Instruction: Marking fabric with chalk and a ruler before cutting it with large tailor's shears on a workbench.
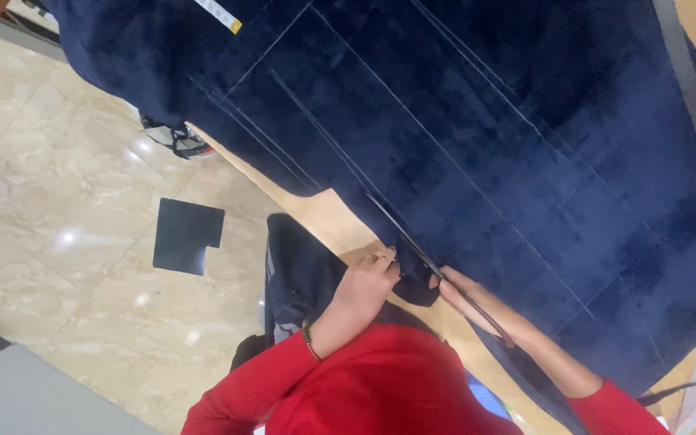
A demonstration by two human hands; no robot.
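Cutting into the dark blue velvet fabric (477, 137) is what you are doing here, and you are only at the start of it; the scissors (437, 274) are lying along one of the white chalk lines (412, 121), their blades reaching a short way in from the cloth's near edge. Your right hand (465, 298) is working the scissors, though the view is not showing how its fingers are closed on the handles; your left hand (364, 286) is pinching the fabric's edge just beside the blades, fingers curled and pressing the cloth to the wooden table (328, 213).

The fabric is spreading over nearly the whole table, with one end hanging off the far corner; several long chalk lines are crossing it, and as far as you can see none of them is cut through yet, so I judge that nearly all the cutting is waiting for you. A yellow measuring tape (221, 14) is resting on the cloth far from your hands; a small dark offcut (187, 235) is lying on the tiled floor (50, 185).
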